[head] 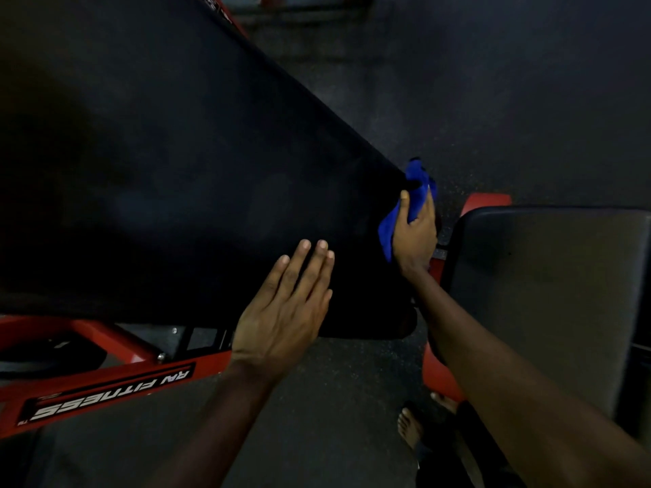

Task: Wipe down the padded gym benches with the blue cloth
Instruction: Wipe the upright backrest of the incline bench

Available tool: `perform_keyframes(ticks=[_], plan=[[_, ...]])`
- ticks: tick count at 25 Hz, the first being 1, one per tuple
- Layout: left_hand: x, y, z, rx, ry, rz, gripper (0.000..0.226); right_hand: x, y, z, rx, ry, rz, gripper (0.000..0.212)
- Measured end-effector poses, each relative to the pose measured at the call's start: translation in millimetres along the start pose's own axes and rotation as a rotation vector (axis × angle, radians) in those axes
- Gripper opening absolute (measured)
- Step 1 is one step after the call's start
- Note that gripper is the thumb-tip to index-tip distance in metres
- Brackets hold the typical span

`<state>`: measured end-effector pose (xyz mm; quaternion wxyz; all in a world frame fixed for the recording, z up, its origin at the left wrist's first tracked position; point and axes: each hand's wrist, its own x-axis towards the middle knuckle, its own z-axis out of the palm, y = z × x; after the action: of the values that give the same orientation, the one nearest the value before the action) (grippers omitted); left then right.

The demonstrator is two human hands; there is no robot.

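Note:
A large black padded bench back (176,170) slants across the left and middle of the view. My left hand (285,304) lies flat on its lower part with straight fingers. At the pad's right edge my right hand (415,234) grips the blue cloth (415,184), thumb on the pad's face and fingers wrapped behind the edge. Part of the cloth sticks out above and below the hand. A second padded seat (549,294), dark grey, sits to the right.
The bench's red steel frame (116,385) with a fitness label runs along the lower left. More red frame (486,202) shows behind the grey seat. Dark rubber floor (493,82) surrounds everything. My bare feet (412,427) stand at the bottom right.

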<state>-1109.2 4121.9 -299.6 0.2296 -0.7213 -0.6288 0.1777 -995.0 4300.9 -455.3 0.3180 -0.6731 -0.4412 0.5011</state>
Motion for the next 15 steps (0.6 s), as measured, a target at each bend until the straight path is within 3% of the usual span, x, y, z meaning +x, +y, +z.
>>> perform_keyframes(ticks=[2,6,9,12,15], plan=[[0,0,0,0.000,0.013,0.000,0.054,-7,-9,0,-0.014,0.001,-0.029,0.059],[1,1,2,-0.009,0.046,0.016,0.055,-39,-48,9,0.045,-0.077,-0.388,0.052],[-2,1,3,-0.020,0.077,0.017,0.055,-47,-65,14,0.006,-0.110,-0.539,0.054],[-2,1,2,-0.010,0.092,0.013,0.056,-37,-60,15,0.008,-0.096,-0.612,0.053],[-4,2,1,-0.013,0.086,0.004,0.055,-31,-50,16,0.080,-0.031,-0.537,0.050]])
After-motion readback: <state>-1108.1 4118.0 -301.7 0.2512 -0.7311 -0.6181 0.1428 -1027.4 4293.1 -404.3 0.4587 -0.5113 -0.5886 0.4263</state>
